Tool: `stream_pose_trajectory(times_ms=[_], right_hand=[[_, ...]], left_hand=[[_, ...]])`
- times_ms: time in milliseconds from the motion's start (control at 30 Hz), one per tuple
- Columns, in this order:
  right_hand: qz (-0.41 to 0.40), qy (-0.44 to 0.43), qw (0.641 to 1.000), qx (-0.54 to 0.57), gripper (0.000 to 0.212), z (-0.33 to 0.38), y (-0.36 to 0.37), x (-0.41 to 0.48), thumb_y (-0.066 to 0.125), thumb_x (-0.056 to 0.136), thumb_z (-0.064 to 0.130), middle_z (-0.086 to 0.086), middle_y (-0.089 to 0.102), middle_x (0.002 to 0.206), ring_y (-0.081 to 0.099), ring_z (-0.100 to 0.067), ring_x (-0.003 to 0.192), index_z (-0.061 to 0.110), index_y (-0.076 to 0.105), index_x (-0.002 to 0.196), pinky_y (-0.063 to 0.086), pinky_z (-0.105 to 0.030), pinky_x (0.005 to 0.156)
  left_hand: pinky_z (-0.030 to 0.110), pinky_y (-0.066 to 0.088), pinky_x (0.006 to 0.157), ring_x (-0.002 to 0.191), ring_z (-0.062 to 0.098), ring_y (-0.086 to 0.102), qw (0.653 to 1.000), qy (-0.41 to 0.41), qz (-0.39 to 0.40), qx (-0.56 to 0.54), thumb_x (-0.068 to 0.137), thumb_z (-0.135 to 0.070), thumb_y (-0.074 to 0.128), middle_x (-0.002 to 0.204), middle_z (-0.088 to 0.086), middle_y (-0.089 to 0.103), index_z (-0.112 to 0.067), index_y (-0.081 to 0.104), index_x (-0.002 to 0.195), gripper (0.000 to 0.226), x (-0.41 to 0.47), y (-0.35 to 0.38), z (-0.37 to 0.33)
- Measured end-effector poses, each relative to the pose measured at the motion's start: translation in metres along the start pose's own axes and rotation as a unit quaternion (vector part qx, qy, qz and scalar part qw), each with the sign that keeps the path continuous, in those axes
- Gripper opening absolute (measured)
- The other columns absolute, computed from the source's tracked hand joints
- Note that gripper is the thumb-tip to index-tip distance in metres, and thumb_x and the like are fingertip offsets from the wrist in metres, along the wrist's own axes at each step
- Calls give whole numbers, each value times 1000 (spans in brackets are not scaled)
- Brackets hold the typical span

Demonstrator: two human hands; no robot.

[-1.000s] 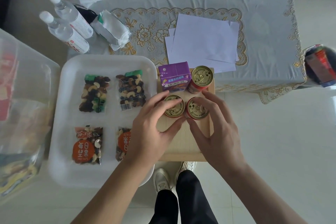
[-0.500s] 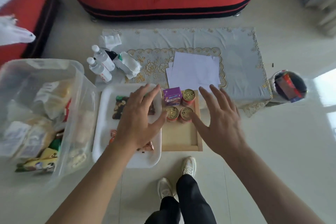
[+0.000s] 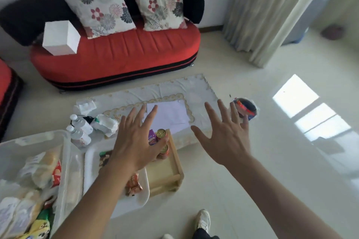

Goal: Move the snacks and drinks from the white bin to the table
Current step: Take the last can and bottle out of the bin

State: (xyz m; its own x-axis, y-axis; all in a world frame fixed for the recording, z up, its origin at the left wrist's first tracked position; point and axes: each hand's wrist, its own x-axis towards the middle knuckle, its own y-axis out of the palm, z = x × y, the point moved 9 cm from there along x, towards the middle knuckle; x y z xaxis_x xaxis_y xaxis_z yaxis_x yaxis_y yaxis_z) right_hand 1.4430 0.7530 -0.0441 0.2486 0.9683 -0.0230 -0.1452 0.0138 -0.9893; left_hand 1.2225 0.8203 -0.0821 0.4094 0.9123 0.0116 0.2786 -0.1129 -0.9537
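My left hand hovers with fingers spread above the white tray and the wooden tray, holding nothing. My right hand is spread open in the air to the right, over the table's edge. Red cans and a purple carton stand at the far end of the wooden tray, partly hidden by my left hand. Snack packets lie on the white tray. The translucent white bin at lower left holds several wrapped snacks.
The low table under a lace cloth carries white paper sheets, two clear bottles and a tissue pack. A small bin stands right of it. A red sofa lies beyond. My shoe is below.
Both hands let go of the two cans on the wooden tray and rose, fingers spreading. The view pulled back and tilted up, bringing in the sofa and the bin.
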Motion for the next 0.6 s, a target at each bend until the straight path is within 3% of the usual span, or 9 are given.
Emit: stream_pose_trajectory(times_ms=[233,367,467,600], right_hand=[[-60,85,994,22,80,-93,-52,-42,25,90,81,4,11,169,-4,-29,157,39,14,157,7,-62,122],[-72,142,987,25,79,-157,-77,-86,29,91,80,2,6,170,-4,-29,157,43,9,157,8,-62,123],[-89,192,977,33,81,-213,-103,-125,24,90,81,2,3,171,-8,-27,157,44,2,158,5,-58,125],[-141,252,957,40,86,-296,-148,-188,15,85,85,2,6,171,-5,-26,157,42,7,159,8,-56,125]], left_hand=[[47,9,126,156,22,7,993,107,-23,-53,85,-77,28,169,1,15,-35,15,161,87,26,-20,-120],[46,8,127,156,18,7,981,175,-19,-82,85,-75,33,169,-2,18,-36,18,160,86,27,-13,-208],[42,4,126,156,16,7,970,222,-16,-95,85,-76,33,169,-5,17,-37,19,160,86,22,-8,-281],[40,5,127,156,14,7,954,277,-24,-108,84,-74,33,168,-7,17,-39,19,159,84,1,-6,-389]])
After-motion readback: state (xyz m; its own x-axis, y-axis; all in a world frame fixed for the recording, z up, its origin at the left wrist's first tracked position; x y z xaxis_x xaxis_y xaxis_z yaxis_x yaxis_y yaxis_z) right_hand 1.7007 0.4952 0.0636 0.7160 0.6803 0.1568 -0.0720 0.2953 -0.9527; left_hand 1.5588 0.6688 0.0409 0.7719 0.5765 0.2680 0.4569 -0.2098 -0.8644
